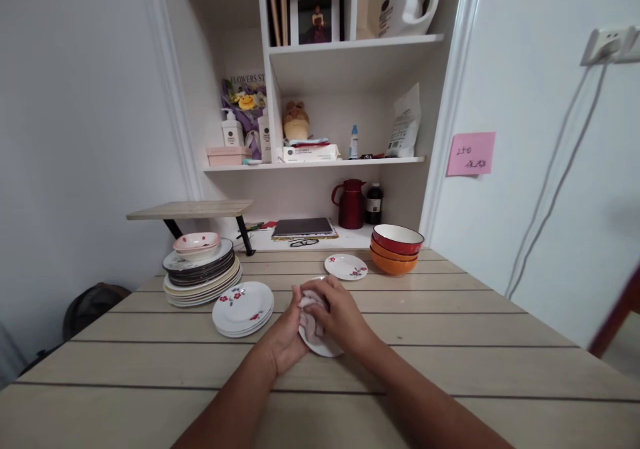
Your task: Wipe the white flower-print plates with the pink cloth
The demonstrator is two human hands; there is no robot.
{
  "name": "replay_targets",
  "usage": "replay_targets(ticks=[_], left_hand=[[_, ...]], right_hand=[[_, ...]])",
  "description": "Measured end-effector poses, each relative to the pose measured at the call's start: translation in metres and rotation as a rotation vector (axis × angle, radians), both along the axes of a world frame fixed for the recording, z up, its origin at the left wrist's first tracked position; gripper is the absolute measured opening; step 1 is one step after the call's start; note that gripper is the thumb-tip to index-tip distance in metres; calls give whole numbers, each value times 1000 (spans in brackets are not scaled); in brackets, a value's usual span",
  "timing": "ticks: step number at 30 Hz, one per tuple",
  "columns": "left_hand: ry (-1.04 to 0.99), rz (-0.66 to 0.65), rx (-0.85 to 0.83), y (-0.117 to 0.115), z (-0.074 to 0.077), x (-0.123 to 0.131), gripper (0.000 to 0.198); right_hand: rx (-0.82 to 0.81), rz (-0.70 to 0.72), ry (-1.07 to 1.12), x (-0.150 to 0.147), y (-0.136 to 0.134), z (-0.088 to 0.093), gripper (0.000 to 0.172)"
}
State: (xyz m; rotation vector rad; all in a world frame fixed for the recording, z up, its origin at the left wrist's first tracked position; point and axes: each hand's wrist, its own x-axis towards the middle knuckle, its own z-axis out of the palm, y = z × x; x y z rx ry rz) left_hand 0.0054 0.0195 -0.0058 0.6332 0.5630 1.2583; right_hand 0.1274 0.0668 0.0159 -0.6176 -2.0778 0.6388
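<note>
A small white plate (330, 350) is between my two hands above the table, partly covered by them. My left hand (287, 339) grips its left edge, thumb up along the rim and the other fingers hidden. With bent fingers, my right hand (343, 312) presses a pale pinkish cloth (311, 329) against the plate's upper face. To the left lies a short stack of white plates with red flowers (245, 305). Beyond my hands, a single flowered plate (346, 267) rests flat.
Tall stacked plates (203, 279) with pink-rimmed bowls (197, 242) on top stand at left, near a small raised shelf (190, 210). Orange and red bowls (395, 252) are nested at right. Behind are a laptop (303, 227), glasses (304, 243) and a red jug (351, 205).
</note>
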Motion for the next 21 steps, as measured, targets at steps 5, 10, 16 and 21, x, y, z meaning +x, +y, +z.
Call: replay_targets(ticks=[5,10,16,21], left_hand=[[-44,29,-1,1,0,0,56],[-45,30,-15,0,0,-1,63],[-25,25,-47,3,-2,-4,65],[-72,21,-3,5,-1,-7,58]], right_hand=[[77,-170,-2,2,17,-2,36],[121,-395,-248,8,18,-5,22],[33,-328,-382,7,13,-3,28],[-43,-62,-377,14,10,-3,58]])
